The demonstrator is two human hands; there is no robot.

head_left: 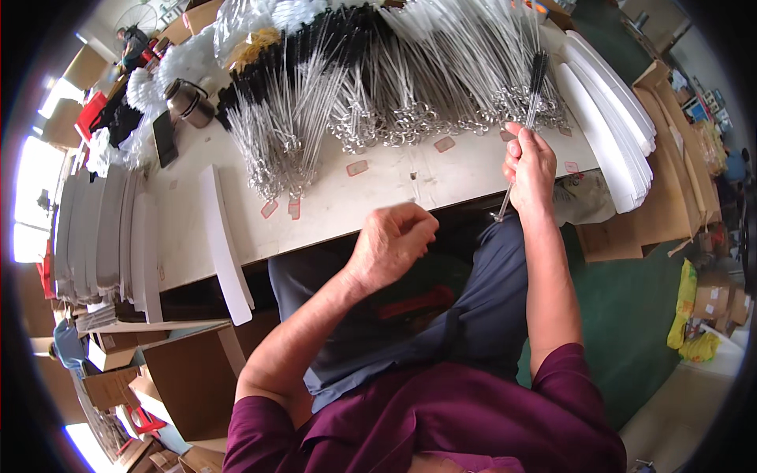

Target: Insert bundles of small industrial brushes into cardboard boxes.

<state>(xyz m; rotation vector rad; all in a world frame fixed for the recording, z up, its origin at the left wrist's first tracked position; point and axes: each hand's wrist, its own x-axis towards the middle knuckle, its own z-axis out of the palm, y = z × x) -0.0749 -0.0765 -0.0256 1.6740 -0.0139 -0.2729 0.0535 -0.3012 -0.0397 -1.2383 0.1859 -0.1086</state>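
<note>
My right hand [531,169] is closed around the wire stem of a straw brush [538,75] near the table's front edge. The brush stands nearly upright, its black bristles above my fist and its looped wire end below it, by my knee. In front of my body, over my lap, my left hand [392,244] is curled with thumb and fingers together; whatever they may hold is hidden. Beyond both hands lies a wide heap of wire brushes [410,87], with looped ends toward me and black or white bristles at the far side.
A white strip [223,244] juts over the table's [347,209] front edge. White strips [118,236] are stacked at left, with another pile [603,118] at right. A phone [165,139] and metal bottle [189,102] stand back left. Cardboard boxes [189,378] sit lower left.
</note>
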